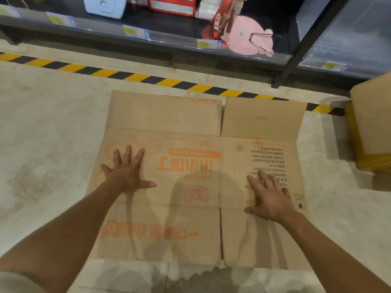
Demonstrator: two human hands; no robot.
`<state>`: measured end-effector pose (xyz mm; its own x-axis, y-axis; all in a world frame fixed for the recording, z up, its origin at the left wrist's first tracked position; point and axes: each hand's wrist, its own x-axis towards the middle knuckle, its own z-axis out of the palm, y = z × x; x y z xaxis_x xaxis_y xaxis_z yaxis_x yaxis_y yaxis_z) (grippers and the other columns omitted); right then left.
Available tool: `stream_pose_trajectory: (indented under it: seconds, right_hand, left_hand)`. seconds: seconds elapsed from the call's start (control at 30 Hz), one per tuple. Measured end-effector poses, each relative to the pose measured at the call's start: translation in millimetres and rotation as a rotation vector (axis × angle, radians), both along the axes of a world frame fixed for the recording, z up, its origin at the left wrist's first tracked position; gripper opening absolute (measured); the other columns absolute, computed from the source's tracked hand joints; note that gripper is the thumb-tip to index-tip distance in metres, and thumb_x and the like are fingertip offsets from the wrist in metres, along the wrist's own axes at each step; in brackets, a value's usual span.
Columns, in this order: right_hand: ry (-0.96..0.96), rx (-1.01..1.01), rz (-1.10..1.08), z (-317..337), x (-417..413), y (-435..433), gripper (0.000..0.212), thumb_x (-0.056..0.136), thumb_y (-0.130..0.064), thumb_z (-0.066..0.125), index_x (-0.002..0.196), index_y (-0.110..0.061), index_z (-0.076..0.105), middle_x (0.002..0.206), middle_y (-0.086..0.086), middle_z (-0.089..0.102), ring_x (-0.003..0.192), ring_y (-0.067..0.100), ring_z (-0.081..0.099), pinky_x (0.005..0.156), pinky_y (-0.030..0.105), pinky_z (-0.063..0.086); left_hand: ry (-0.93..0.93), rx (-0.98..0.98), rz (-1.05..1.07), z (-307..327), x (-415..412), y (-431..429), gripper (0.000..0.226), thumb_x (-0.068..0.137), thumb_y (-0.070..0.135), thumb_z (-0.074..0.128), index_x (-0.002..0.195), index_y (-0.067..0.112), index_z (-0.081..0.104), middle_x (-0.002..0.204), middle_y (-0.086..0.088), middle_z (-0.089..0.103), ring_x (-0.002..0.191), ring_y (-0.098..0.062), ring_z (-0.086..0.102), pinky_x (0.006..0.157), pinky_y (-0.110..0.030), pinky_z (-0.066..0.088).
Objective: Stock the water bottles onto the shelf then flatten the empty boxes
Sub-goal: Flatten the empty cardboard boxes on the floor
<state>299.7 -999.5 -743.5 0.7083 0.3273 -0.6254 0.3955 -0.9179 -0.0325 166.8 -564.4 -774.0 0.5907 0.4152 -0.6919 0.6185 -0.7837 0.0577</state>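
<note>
Two grips lay flat on the flattened box (190, 123), centre of frame.
Left grip (127, 176) was released, fingers splayed, palm down on the orange-printed panel at centre left. Right grip (268, 199) was also released, fingers straight, on the black-text panel at centre right. Box was on the floor (46, 123) with its flaps spread, just below the yellow-black tape line (148, 78). Second cardboard box (372, 123) sat at the right edge. Shelf (101, 31) ran along the top, with a pink item (245, 28) at upper right.
</note>
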Motion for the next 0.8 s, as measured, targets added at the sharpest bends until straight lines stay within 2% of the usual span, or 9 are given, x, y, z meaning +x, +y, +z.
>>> stream_pose_trajectory:
  seconds: [0.1,0.13,0.23,0.27,0.33,0.4,0.57,0.8]
  right_hand:
    - [0.045,-0.046,-0.095,4,0,-26,0.136,0.059,-0.079,0.077,0.156,-0.053,-0.015,0.167,-0.012,-0.028,0.156,0.027,-0.017,0.12,0.068,0.022]
    - [0.051,-0.056,-0.114,5,-3,-34,0.14,0.056,-0.08,0.077,0.154,-0.053,-0.019,0.166,-0.012,-0.03,0.156,0.027,-0.019,0.119,0.068,0.024]
    - [0.058,-0.079,-0.132,1,-19,-45,0.147,0.054,-0.079,0.079,0.154,-0.048,-0.025,0.163,-0.011,-0.037,0.155,0.028,-0.023,0.117,0.067,0.026]
    - [0.06,-0.075,-0.139,-2,-22,-45,0.148,0.055,-0.078,0.08,0.154,-0.048,-0.026,0.162,-0.01,-0.038,0.155,0.029,-0.024,0.117,0.068,0.026]
    - [0.064,-0.07,-0.159,-6,-23,-45,0.149,0.055,-0.077,0.082,0.153,-0.048,-0.027,0.161,-0.011,-0.041,0.154,0.029,-0.026,0.117,0.07,0.024]
    - [0.078,-0.084,-0.162,-7,-20,-41,0.15,0.055,-0.078,0.082,0.152,-0.049,-0.029,0.161,-0.011,-0.041,0.154,0.03,-0.026,0.118,0.07,0.022]
    - [0.062,-0.056,-0.131,-7,-21,1,0.146,0.055,-0.082,0.077,0.153,-0.048,-0.025,0.162,-0.009,-0.04,0.155,0.032,-0.023,0.117,0.068,0.027]
    - [0.021,0.002,-0.008,-20,-19,125,0.14,0.061,-0.085,0.074,0.155,-0.048,-0.023,0.164,-0.001,-0.037,0.155,0.039,-0.022,0.114,0.071,0.031]
  left_hand:
    - [0.032,0.001,0.042,0,6,-1,0.144,0.052,0.092,0.072,0.152,0.056,-0.024,0.166,0.009,-0.034,0.155,-0.034,-0.028,0.11,-0.084,0.008]
    - [0.028,-0.008,0.055,-7,6,-6,0.143,0.05,0.095,0.068,0.154,0.055,-0.022,0.168,0.006,-0.03,0.156,-0.033,-0.026,0.112,-0.084,0.01]
    - [0.043,-0.089,0.003,-18,-7,-70,0.145,0.036,0.114,0.029,0.155,0.049,-0.023,0.17,-0.006,-0.025,0.154,-0.036,-0.028,0.116,-0.079,0.013]
    - [0.047,-0.134,-0.023,-12,-16,-102,0.141,0.042,0.114,0.03,0.153,0.049,-0.027,0.166,-0.004,-0.033,0.152,-0.038,-0.033,0.114,-0.082,0.013]
    - [0.058,-0.195,-0.041,6,-30,-152,0.131,0.062,0.101,0.049,0.145,0.049,-0.037,0.154,0.0,-0.051,0.145,-0.043,-0.042,0.108,-0.086,0.015]
    - [0.048,-0.166,-0.051,12,-35,-163,0.131,0.069,0.095,0.054,0.145,0.048,-0.041,0.151,0.0,-0.057,0.142,-0.045,-0.045,0.107,-0.087,0.017]
    - [0.043,-0.112,-0.02,8,-26,-114,0.131,0.072,0.087,0.063,0.148,0.05,-0.038,0.152,0.004,-0.056,0.144,-0.043,-0.044,0.108,-0.086,0.015]
    - [-0.026,-0.091,0.072,12,-32,20,0.134,0.063,0.081,0.078,0.154,0.06,-0.019,0.164,0.013,-0.037,0.152,-0.037,-0.032,0.108,-0.087,0.013]
